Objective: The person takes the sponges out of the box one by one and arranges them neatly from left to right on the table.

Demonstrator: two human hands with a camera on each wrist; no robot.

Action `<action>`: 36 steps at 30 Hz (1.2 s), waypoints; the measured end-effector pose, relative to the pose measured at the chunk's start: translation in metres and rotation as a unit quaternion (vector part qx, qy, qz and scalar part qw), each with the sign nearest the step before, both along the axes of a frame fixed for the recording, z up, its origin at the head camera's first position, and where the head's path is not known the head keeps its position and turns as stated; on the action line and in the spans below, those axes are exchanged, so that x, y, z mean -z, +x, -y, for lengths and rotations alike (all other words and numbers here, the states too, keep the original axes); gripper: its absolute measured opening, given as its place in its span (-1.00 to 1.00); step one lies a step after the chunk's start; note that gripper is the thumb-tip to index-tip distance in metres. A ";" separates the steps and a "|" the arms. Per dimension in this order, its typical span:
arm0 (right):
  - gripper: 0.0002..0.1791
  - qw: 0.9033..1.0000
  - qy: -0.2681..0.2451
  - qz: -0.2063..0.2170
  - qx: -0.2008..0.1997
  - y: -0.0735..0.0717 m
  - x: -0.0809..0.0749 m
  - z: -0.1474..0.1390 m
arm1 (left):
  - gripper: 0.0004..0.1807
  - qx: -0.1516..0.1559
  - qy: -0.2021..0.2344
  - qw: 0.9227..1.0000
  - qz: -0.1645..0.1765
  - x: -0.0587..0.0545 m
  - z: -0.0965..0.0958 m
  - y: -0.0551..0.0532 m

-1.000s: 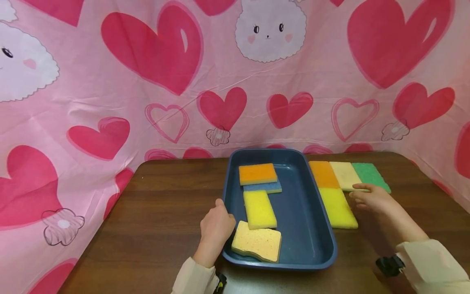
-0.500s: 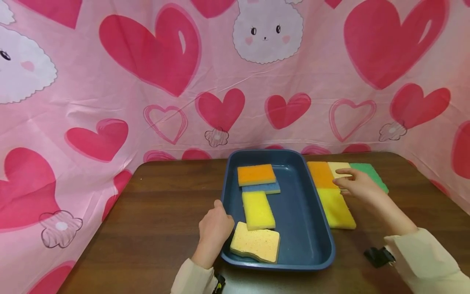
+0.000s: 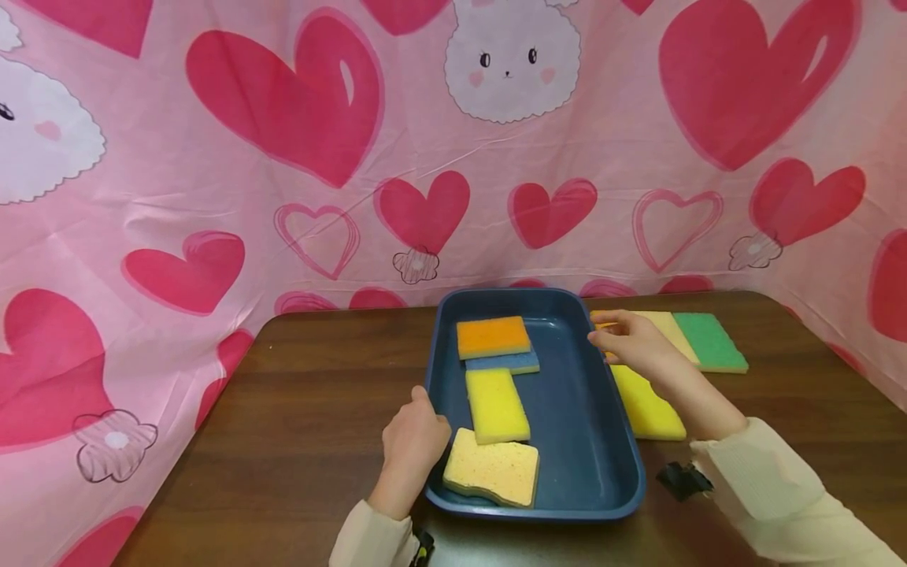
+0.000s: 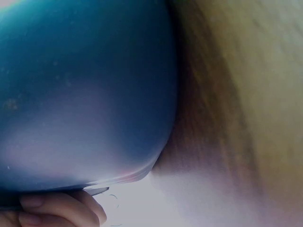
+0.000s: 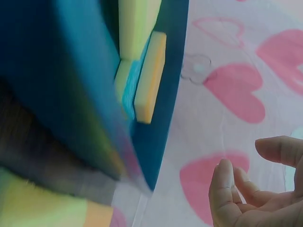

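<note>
Pink cloth (image 3: 418,94) hangs across the back & wraps round both sides, no flat wall showing thru; creases run over it, esp. on the L. It's printed w/ lg. red hearts (image 3: 312,118), sm. red hearts (image 3: 553,211), outline hearts (image 3: 319,240) & scribbly flowers (image 3: 416,265). A white fluffy animal face (image 3: 512,75) looks out top ctr.; a second face (image 3: 49,142) is cut off far L. The table (image 3: 326,394) is dk. brown wood, grain approx. side to side, rear corners rounded, back edge close to the cloth. Light's soft, fairly even, w/ a pale sheen (image 3: 524,545) on the tabletop front ctr.
</note>
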State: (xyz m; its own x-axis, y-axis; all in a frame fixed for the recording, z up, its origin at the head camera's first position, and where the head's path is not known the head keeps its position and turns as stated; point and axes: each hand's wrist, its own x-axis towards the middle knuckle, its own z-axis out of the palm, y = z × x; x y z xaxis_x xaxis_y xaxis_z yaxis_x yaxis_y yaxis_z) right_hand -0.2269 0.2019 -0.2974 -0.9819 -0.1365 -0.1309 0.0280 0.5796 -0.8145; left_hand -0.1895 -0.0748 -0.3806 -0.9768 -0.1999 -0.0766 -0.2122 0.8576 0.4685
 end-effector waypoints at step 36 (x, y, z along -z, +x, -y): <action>-0.43 0.990 0.110 0.062 -0.066 -0.021 0.037 0.082 | -0.61 0.005 0.004 1.000 -0.006 0.000 0.000 0.001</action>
